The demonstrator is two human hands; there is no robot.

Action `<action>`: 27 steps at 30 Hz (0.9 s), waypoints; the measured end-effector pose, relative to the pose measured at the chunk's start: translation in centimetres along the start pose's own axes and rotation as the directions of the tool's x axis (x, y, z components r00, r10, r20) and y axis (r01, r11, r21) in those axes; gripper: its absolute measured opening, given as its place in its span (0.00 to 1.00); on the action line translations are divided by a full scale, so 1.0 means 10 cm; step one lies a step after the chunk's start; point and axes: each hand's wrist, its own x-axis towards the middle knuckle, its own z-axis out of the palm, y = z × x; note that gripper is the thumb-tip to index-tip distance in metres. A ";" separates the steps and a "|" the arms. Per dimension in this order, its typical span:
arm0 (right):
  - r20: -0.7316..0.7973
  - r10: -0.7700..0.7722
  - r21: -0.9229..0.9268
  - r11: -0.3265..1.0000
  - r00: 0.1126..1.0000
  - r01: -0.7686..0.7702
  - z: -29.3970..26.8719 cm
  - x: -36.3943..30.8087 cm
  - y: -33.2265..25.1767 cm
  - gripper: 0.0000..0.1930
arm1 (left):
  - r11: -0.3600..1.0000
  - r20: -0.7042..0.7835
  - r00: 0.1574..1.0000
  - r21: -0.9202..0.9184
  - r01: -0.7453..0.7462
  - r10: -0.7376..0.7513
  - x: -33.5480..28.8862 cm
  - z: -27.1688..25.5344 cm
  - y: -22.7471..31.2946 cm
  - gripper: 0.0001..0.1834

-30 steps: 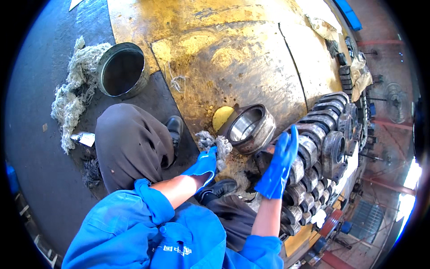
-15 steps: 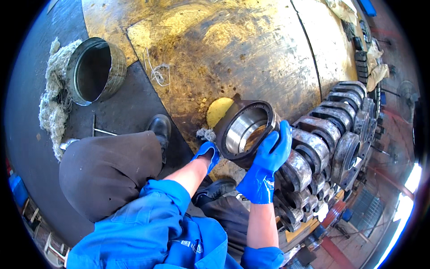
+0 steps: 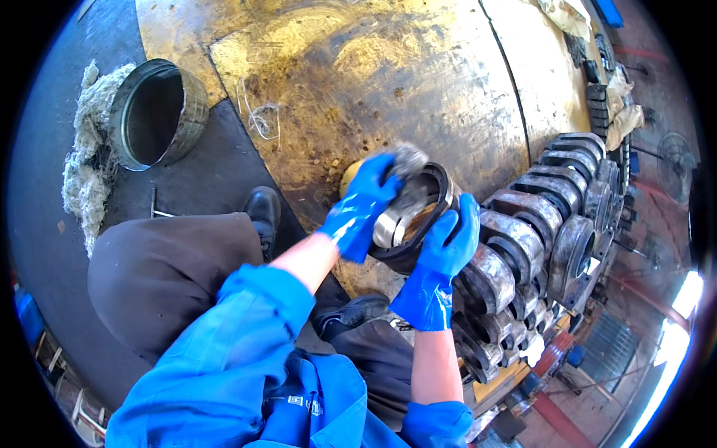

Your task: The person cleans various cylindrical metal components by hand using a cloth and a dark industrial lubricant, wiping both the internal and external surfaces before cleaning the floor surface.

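Observation:
A dark, thick metal housing (image 3: 399, 260) with a shiny round bore stands tilted on the worn yellow surface before me. My right hand (image 3: 447, 243), in a blue rubber glove, grips its right side, thumb by the rim and fingers along the outside. My left hand (image 3: 364, 200), gloved alike, is closed on a dirty grey wad of fibre (image 3: 409, 159). That wad lies across the housing's upper left edge and hides part of the bore. Motion blurs the wad and the left fingertips.
Several similar dark metal housings (image 3: 526, 201) stand in rows at the right. A round metal tub (image 3: 196, 112) lies at the far left beside pale fibre waste (image 3: 89, 164). White string (image 3: 261, 119) and a T-shaped metal rod (image 3: 154, 203) lie nearby.
My left hand has risen from beside the housing's lower left, carrying the grey wad up across its upper edge. My right hand keeps its grip on the housing.

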 end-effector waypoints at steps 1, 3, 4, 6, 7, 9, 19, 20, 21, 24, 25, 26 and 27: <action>-0.002 0.007 0.015 1.000 1.000 -0.007 0.02 -0.01 -0.02 0.21 | 0.993 0.030 0.994 0.046 -0.104 0.103 0.21 0.11 0.12 0.23; 0.003 -0.015 0.016 1.000 1.000 0.015 0.04 -0.02 -0.06 0.21 | 0.940 0.081 0.952 0.152 -0.304 0.295 0.47 0.22 0.00 0.21; 0.001 -0.037 0.018 0.999 0.999 0.037 0.05 -0.03 -0.09 0.21 | 0.939 0.079 0.953 0.161 -0.303 0.294 0.52 0.20 -0.17 0.21; -0.004 -0.052 0.010 0.999 0.999 0.052 0.05 0.00 -0.09 0.21 | 0.980 0.162 0.980 -0.177 -0.088 0.117 0.48 0.17 -0.21 0.20; -0.002 -0.053 0.006 0.999 0.999 0.053 0.05 -0.02 -0.06 0.21 | 0.979 0.108 0.982 -0.149 -0.137 0.154 0.35 0.16 -0.20 0.21; 0.010 -0.062 0.006 0.998 0.998 0.061 0.07 0.00 -0.08 0.20 | 0.999 0.212 0.976 0.014 -0.050 0.046 0.34 -0.01 -0.15 0.20; -0.017 -0.062 -0.029 0.998 0.998 0.062 0.02 0.07 0.00 0.19 | 0.839 0.373 0.866 0.536 0.091 -0.332 0.30 -0.35 -0.05 0.16; -0.020 -0.048 -0.021 0.999 0.999 0.048 0.00 0.07 0.02 0.20 | 0.886 0.252 0.930 0.442 0.137 -0.269 0.43 -0.28 0.13 0.17; -0.022 -0.030 -0.005 1.000 0.999 0.030 0.00 0.05 0.00 0.20 | 0.964 0.293 0.923 0.162 0.210 -0.250 0.55 -0.23 0.44 0.17; -0.031 -0.033 -0.005 0.999 0.999 0.032 -0.04 0.05 -0.03 0.20 | 0.969 0.320 0.917 0.011 0.247 -0.238 0.77 0.01 0.27 0.19; -0.016 -0.038 0.025 0.999 0.999 0.039 0.01 0.05 -0.12 0.20 | 0.963 0.292 0.923 0.172 0.207 -0.250 0.80 0.04 -0.04 0.18; -0.021 -0.064 0.101 0.993 0.998 0.066 0.09 0.04 -0.25 0.19 | 0.962 0.328 0.942 0.227 -0.150 0.069 0.75 -0.18 -0.47 0.17; 0.024 -0.033 0.091 0.995 0.999 0.030 0.02 0.06 -0.15 0.19 | 0.975 0.378 0.922 0.165 -0.148 0.077 0.65 0.02 -0.48 0.17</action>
